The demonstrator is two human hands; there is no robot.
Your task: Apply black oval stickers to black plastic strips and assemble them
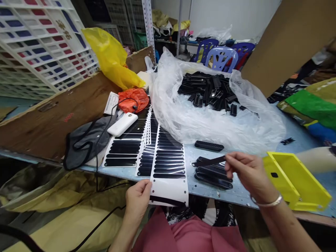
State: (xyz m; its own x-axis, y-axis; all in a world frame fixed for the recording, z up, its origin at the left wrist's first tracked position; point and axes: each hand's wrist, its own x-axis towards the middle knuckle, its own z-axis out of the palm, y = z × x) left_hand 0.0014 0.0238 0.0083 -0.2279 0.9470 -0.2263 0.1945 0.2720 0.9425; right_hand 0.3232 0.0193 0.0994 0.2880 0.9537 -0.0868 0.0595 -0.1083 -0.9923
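Black strip (208,162) is in the R hand (240,167), up off the near side of the table (245,191), right of center. Long axis runs approx. L–R, L end a bit nearer; that rounded end, w/ a small hole, points left. Its R end is hidden btwn thumb & fingers, which pinch it. Strip overlaps the black pieces (213,179) below; can't tell if it touches them. Those lie side by side, long axes also approx. L–R, R ends slightly nearer; the far ones are partly covered by strip & hand.

L hand (138,197) pinches the L edge of the sticker sheet (169,185) btwn thumb & index; other fingertips hidden. Sheet's long axis runs near–far: near end sticks out past the table edge, far end hidden by the clear plastic bag (178,131). Glare blurs some of its black strips.

Far, inside the bag: black heap (210,89), pcs. overlapping, hard to tell apart. Near right: yellow bin (312,178). Beyond it, a pale object (313,159), R end cut off by the frame, can't make out what.
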